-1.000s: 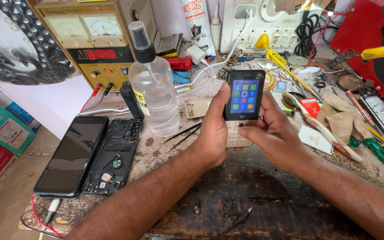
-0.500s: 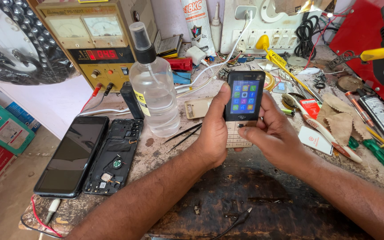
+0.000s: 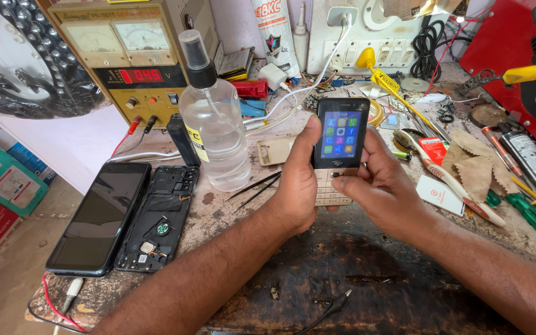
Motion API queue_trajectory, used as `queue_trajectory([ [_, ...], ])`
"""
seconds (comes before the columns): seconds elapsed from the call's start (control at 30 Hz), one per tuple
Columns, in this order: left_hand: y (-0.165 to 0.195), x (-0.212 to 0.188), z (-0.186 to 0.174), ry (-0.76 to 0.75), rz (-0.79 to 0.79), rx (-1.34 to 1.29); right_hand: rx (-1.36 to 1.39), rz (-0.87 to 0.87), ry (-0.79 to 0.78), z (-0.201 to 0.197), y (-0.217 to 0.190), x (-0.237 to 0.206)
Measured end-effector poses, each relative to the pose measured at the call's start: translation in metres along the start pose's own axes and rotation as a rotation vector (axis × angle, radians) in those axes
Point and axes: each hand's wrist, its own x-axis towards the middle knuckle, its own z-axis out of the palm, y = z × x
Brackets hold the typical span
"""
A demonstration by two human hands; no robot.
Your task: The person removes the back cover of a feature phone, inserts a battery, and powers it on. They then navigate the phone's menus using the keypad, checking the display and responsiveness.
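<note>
My left hand [image 3: 297, 181] grips a small keypad phone [image 3: 339, 144] upright by its left edge, above the worn workbench. The phone's screen is lit and shows a grid of coloured icons. My right hand [image 3: 384, 186] holds its right side, and the thumb rests on the key just below the screen. Both forearms reach in from the bottom of the view.
A clear spray bottle [image 3: 213, 121] stands left of my hands, with tweezers [image 3: 255, 190] below it. A dismantled smartphone, screen [image 3: 99, 216] and open back frame [image 3: 159, 218], lies at the left. A bench power supply [image 3: 133, 57] stands behind. Screwdrivers [image 3: 531, 214], a cloth [image 3: 474, 161] and cables crowd the right.
</note>
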Motion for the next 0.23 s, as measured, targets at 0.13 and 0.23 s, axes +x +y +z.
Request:
queue_trajectory([
  [0.13, 0.0003, 0.0006, 0.0009, 0.004, -0.002, -0.007, -0.010, -0.007, 0.000, -0.0002, 0.0007, -0.0003],
  [0.23, 0.0005, 0.0002, 0.0015, 0.010, -0.005, -0.009, -0.021, -0.009, 0.002, -0.0008, 0.0026, -0.0011],
])
